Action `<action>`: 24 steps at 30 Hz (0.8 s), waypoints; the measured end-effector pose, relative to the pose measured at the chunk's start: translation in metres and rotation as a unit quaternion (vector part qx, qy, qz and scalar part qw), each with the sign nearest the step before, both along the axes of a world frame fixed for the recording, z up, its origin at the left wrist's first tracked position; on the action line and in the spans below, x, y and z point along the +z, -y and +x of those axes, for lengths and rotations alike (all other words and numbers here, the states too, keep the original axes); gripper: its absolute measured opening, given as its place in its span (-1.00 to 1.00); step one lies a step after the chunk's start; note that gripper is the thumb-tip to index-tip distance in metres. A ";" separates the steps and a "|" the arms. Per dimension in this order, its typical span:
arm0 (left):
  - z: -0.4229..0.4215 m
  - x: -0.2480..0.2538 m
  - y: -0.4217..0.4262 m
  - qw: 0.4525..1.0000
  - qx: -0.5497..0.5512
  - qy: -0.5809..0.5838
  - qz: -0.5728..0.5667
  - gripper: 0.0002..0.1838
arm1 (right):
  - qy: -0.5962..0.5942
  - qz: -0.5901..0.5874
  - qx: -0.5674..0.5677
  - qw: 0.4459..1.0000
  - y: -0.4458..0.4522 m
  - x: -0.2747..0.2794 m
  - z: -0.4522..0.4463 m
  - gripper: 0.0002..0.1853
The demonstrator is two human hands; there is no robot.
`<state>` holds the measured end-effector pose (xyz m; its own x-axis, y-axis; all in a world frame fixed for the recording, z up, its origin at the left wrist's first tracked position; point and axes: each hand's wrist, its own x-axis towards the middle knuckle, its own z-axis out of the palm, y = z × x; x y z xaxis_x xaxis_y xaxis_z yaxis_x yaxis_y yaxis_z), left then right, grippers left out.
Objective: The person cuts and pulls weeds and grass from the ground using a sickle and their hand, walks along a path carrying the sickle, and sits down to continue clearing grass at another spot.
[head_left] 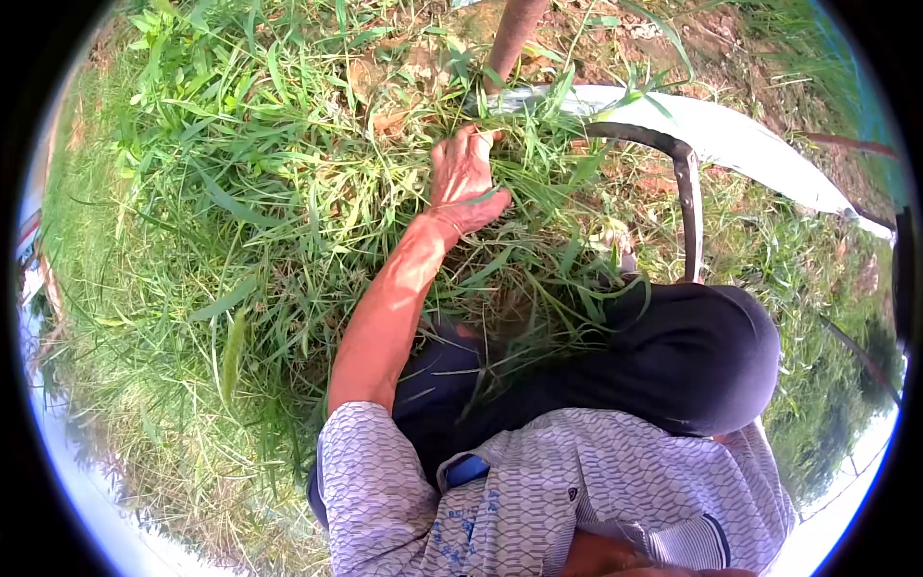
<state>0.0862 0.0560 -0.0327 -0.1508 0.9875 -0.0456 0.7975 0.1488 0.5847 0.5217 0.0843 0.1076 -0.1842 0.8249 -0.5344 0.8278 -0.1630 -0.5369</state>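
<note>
So the left hand [468, 183] is down in the grass [240, 173], left of the knee [731, 356], thumb out to the side, but the fingertips sink into the blades, so I can't tell if it's gripping any. Right hand's out of sight, so no clue what it's doing. There's a bent metal tool [688, 212], one end lost in grass near a white strip [731, 135], the other cut off behind the knee.

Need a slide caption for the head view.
Left hand down among green grass, with a white strip and a dark bent bar nearby.
</note>
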 end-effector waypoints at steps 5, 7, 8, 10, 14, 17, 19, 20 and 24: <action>0.001 -0.002 0.004 0.981 -0.137 -0.112 -0.076 -0.31 | -0.002 -0.010 -0.014 1.000 0.007 0.002 0.006 -0.52; 0.010 -0.005 0.003 0.978 -0.146 -0.133 -0.061 -0.38 | 0.000 -0.012 -0.016 1.000 0.011 0.004 0.007 -0.52; 0.012 -0.009 0.001 0.974 -0.156 -0.157 -0.047 -0.46 | -0.001 -0.014 -0.018 1.000 0.012 0.003 0.007 -0.52; 0.011 -0.019 0.002 0.975 -0.162 -0.149 -0.026 -0.54 | -0.005 -0.019 -0.018 1.000 0.014 0.001 0.005 -0.52; 0.011 -0.018 -0.001 0.974 -0.172 -0.144 0.034 -0.72 | -0.018 -0.026 -0.006 0.999 0.010 -0.004 -0.006 -0.52; 0.011 -0.013 -0.013 0.981 -0.110 -0.103 -0.119 -0.74 | -0.037 -0.029 0.012 0.999 0.003 -0.014 -0.026 -0.51; 0.004 0.003 -0.020 0.981 -0.049 -0.035 -0.185 -0.70 | -0.056 -0.028 0.027 0.998 -0.006 -0.023 -0.047 -0.51; 0.001 0.010 -0.019 0.967 0.015 0.039 -0.252 -0.66 | -0.065 -0.030 0.037 0.997 -0.011 -0.027 -0.059 -0.51; -0.011 0.021 0.009 0.983 0.049 0.130 -0.119 -0.62 | -0.090 -0.039 0.071 0.993 -0.030 -0.046 -0.108 -0.51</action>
